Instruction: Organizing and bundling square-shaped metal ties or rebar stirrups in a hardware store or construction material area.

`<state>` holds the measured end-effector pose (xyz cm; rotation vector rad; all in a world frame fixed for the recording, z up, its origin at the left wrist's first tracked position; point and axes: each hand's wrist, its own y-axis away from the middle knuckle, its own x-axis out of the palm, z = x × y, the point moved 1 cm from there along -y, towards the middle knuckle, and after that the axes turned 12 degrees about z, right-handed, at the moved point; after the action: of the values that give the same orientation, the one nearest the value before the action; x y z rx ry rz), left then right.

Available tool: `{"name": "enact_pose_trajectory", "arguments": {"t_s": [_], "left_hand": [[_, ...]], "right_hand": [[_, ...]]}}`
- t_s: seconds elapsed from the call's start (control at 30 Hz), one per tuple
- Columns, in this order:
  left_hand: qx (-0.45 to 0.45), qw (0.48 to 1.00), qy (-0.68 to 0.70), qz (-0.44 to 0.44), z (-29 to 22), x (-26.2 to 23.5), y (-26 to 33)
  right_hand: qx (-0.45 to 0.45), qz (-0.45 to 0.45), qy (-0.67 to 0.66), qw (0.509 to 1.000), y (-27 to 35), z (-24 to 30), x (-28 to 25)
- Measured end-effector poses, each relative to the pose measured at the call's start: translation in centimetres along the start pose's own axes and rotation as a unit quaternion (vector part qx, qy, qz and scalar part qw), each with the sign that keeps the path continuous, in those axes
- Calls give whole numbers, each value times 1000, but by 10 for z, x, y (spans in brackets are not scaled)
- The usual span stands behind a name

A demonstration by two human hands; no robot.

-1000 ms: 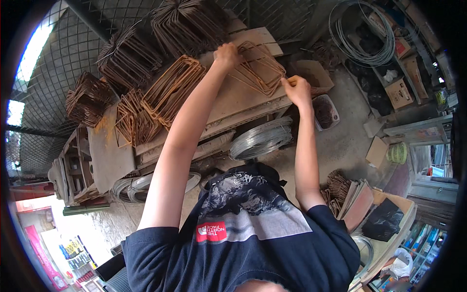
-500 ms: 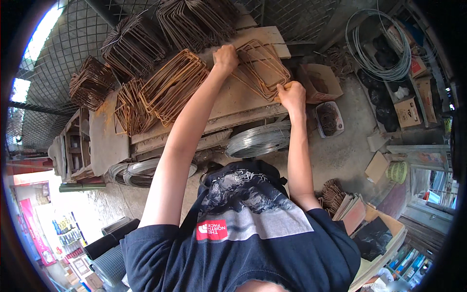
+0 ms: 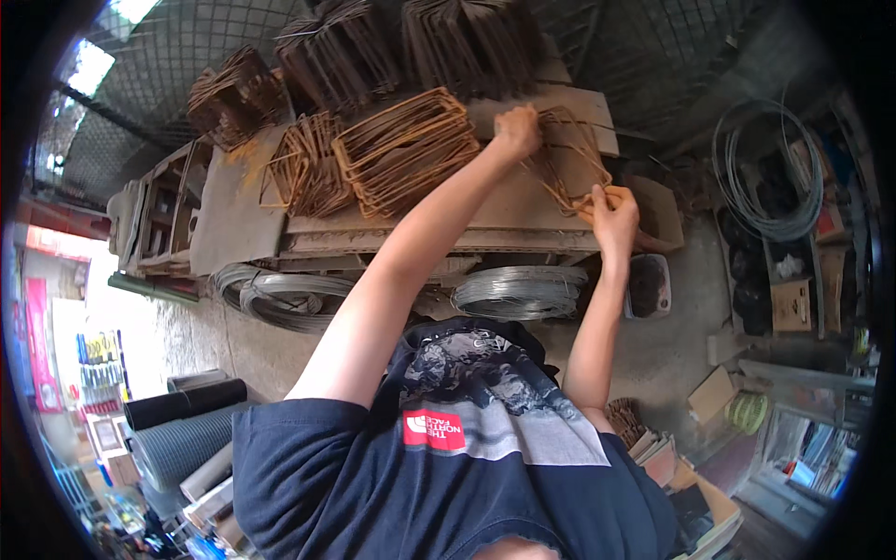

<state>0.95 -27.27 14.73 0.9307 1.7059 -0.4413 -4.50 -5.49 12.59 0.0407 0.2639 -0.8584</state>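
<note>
Right hand (image 3: 611, 213) on the lower right corner, thumb and fingers pinched tight on the rusty wire frames (image 3: 595, 152)! Left hand (image 3: 518, 131) at their upper left edge, fingers curled into a fist, though whether a rod sits inside it we can't tell. The frames, slanted rectangles, span the gap between both hands, above the table's (image 3: 523, 210) right end. Just left of the left forearm, a rusty bundle (image 3: 406, 154) leans on the table.

A wire coil (image 3: 782, 228) is showing at two o'clock, a green basket (image 3: 749, 412) sitting at four, a black roll (image 3: 185, 403) lying at eight.
</note>
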Motion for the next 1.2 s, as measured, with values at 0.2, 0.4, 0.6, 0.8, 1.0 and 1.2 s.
{"name": "enact_pose_trajectory", "arguments": {"t_s": [0.2, 0.4, 0.6, 0.8, 1.0, 1.2], "left_hand": [[9, 1000, 21, -2, 12, 3, 2], [41, 999, 14, -5, 13, -2, 5], [96, 991, 60, -77, 4, -70, 27], [85, 979, 42, -181, 39, -183, 57], [50, 972, 147, -176, 108, -257, 132], [-60, 962, 155, -218, 196, -224, 184]], "right_hand": [[-55, 15, -14, 998, 17, 46, 4], [-64, 0, 19, 998, 29, 48, -3], [-43, 9, -33, 998, 25, 107, -24], [-103, 72, 15, 992, -34, 174, -22], [-119, 217, 57, 967, -109, 205, 67], [-150, 338, 142, 918, -123, 195, 172]]}}
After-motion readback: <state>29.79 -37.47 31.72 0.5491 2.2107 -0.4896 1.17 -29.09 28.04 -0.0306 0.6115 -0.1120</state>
